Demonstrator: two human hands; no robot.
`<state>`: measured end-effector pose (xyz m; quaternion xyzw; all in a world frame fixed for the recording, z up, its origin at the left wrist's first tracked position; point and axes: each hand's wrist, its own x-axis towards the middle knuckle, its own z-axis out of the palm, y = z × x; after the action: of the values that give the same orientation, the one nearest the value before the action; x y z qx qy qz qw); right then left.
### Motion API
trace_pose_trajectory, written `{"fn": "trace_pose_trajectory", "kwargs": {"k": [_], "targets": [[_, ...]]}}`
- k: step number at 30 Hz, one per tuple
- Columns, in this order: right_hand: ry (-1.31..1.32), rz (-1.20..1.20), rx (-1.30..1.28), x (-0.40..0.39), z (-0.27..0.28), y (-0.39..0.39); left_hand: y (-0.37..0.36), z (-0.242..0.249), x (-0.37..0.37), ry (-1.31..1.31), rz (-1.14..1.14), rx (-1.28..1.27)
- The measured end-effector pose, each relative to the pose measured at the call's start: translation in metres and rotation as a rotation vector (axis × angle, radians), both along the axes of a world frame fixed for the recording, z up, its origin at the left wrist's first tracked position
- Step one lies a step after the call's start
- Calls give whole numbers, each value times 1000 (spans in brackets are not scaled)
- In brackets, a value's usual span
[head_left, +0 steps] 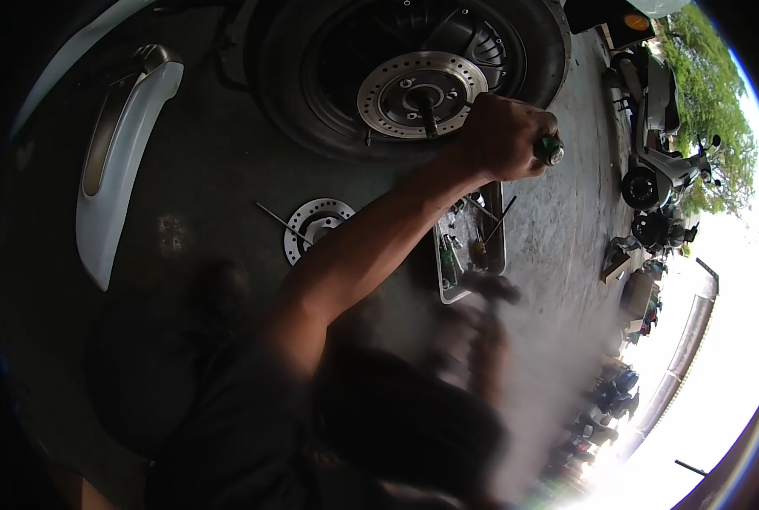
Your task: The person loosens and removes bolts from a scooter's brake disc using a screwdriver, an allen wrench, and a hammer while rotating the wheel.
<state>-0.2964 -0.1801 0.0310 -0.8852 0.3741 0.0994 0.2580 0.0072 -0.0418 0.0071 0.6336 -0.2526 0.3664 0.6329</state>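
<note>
My left hand is closed in a fist around a green-handled screwdriver, whose butt end sticks out to the right. The fist is right at the edge of a drilled brake disc on a black wheel hub, and the tool's tip is mostly hidden by the fingers. Lower down, my right hand is smeared by motion and wrapped round a hammer, its head raised below the left fist. An axle juts from the middle of the disc.
A metal tray with several tools lies on the concrete floor. Beside it, a second brake disc has a thin rod across it. To the left lies a pale body panel. The tyre stands ahead; scooters are parked at right.
</note>
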Motion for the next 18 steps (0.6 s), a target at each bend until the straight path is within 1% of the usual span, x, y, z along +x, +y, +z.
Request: {"fn": "trace_pose_trajectory", "kwargs": {"k": [2, 4, 6, 8, 9, 10, 12, 13, 14, 18], "targets": [[-73, -66, -20, 9, 7, -9, 1, 1, 0, -25, 30, -1], [-161, -119, 91, 24, 24, -6, 0, 0, 2, -30, 27, -30], [-285, -91, 173, 43, 44, 1, -1, -2, 4, -36, 28, -64], [-392, 27, 131, 61, 60, 7, -1, -3, 2, -39, 5, -112], [-430, 17, 160, 68, 67, 6, 0, -3, 3, -42, 11, -112], [-467, 65, 133, 75, 76, 9, 1, -2, 1, -32, 13, -97], [-481, 87, 51, 90, 95, 24, 3, -1, -2, -22, 21, -82], [-498, 154, -17, 96, 103, 31, 3, -1, -3, -12, 19, -104], [-502, 162, -18, 101, 108, 33, 3, -1, -2, -2, 18, -126], [-533, 323, -112, 112, 117, 34, 3, -3, -2, -24, -2, -159]]}}
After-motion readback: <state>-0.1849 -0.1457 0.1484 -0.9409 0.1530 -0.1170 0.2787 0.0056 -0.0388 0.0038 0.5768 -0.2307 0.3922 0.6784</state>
